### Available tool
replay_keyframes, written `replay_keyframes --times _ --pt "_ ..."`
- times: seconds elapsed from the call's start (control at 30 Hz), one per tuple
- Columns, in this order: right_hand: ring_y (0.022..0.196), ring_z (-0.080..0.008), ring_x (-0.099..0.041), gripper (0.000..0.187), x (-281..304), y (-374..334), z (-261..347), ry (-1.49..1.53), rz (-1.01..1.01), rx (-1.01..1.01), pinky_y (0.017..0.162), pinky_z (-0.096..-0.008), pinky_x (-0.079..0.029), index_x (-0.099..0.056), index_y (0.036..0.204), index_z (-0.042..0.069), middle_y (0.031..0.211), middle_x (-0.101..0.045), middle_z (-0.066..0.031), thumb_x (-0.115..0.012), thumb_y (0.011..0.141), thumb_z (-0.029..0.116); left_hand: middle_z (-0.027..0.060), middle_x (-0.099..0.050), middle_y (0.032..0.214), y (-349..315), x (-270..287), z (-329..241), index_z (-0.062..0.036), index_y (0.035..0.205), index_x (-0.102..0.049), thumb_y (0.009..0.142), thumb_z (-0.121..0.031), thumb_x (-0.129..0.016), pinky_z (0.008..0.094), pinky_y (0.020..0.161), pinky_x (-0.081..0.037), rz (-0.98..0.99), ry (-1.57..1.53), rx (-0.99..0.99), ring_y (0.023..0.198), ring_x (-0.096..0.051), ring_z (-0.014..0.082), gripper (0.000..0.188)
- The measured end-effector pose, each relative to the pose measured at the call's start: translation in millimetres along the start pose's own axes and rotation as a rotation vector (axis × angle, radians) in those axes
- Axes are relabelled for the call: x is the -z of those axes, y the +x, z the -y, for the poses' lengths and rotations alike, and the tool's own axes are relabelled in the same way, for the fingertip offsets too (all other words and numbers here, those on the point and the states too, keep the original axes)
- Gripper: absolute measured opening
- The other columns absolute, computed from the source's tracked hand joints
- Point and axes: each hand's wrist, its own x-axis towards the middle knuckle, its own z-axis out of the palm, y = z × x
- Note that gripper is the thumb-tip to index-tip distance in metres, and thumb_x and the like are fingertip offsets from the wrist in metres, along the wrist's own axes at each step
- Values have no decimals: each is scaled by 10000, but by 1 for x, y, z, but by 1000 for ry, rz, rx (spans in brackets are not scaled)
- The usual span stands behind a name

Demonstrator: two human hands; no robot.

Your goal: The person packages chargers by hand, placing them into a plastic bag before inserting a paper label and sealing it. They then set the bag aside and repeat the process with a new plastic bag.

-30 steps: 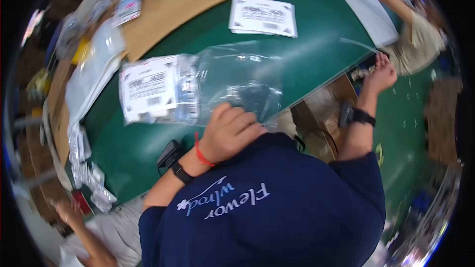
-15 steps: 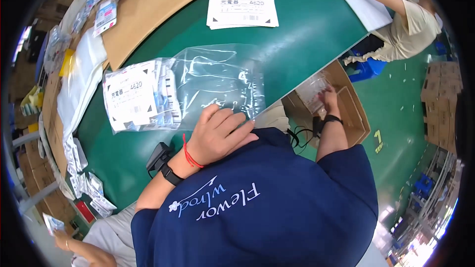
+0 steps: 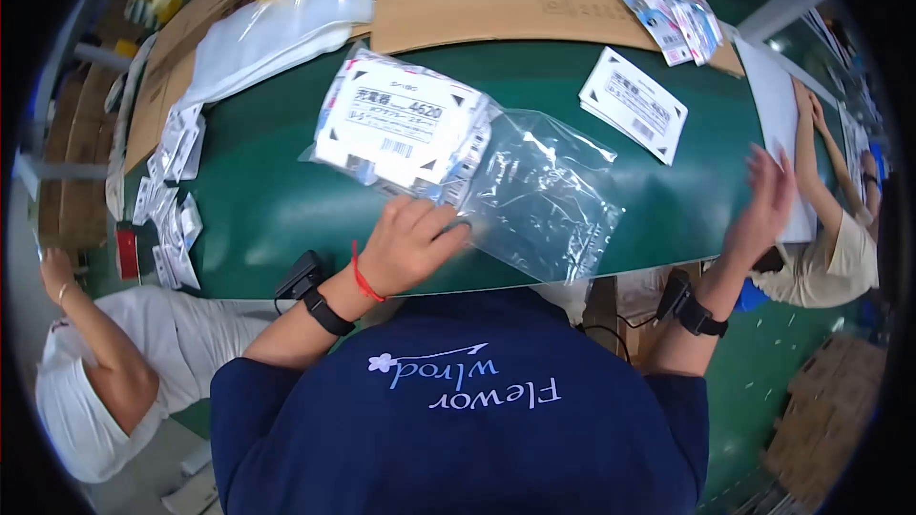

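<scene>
On the green table (image 3: 258, 229) lies a clear plastic bag (image 3: 549, 195), its loose part spread out to the right. Inside its left part sits a bundle of packets (image 3: 472, 148) with a white printed label sheet (image 3: 396, 119) on top. My left hand (image 3: 410, 243) is closed on the near edge of the bag, just below the bundle. Raised over the table's right side, my right hand (image 3: 763, 205) has its fingers stretched out, slightly blurred, with nothing visible in it. A stack of white label sheets (image 3: 634, 100) rests between that hand and the bag.
Cardboard (image 3: 458, 14) covers the table's far side, with flat clear bags (image 3: 277, 29) and blister packs (image 3: 677, 24) on it. More packs (image 3: 172, 219) lie at the left end. Co-workers sit at left (image 3: 105, 372) and right (image 3: 830, 257).
My right hand has come up from the cardboard box beside the table to above the table. The view has turned. My left hand stays at the bag's near edge, now closed on it.
</scene>
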Motion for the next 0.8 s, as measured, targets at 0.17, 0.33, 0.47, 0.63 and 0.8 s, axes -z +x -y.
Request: replay_keyframes --times 0.17,0.33,0.47,0.63,0.8 --pt "860 -96 -579 408 -106 -5 32 -92 1166 -160 759 -225 -436 -478 1305 75 979 -642 -44 -560 912 146 25 -572 940 -6 -6 -9 -109 907 -620 730 -133 -669 339 758 -392 -3 -36 -5 834 -533 195 186" --pt "751 -71 -589 478 -143 -30 19 127 1600 -480 692 -198 -451 -458 1323 53 847 -652 -20 -609 873 101 33 -602 976 -28 -1 -9 -97 895 -602 725 -121 -691 357 778 -399 -46 -98 60 860 -563 223 194" --pt "705 -63 -595 516 -121 -51 24 280 1516 -692 645 -192 -457 -428 1346 37 813 -661 -36 -610 865 73 40 -609 1001 -56 18 -3 -94 876 -571 711 -123 -711 386 790 -400 -48 -63 181 893 -569 239 218" --pt "905 -181 -632 534 -112 -67 33 369 1587 -671 774 -278 -491 -424 1346 30 1030 -648 -121 -622 855 95 42 -613 1032 -89 43 15 -100 848 -540 698 -152 -744 413 790 -399 -57 -35 307 908 -558 246 259" --pt "1232 -311 -446 584 -137 -75 72 -369 1299 1023 1004 -421 -383 -434 1345 61 1326 -480 -138 -639 807 158 50 -624 1063 -84 46 17 -83 951 -604 704 -218 -750 377 794 -407 -106 97 261 938 -546 217 317"
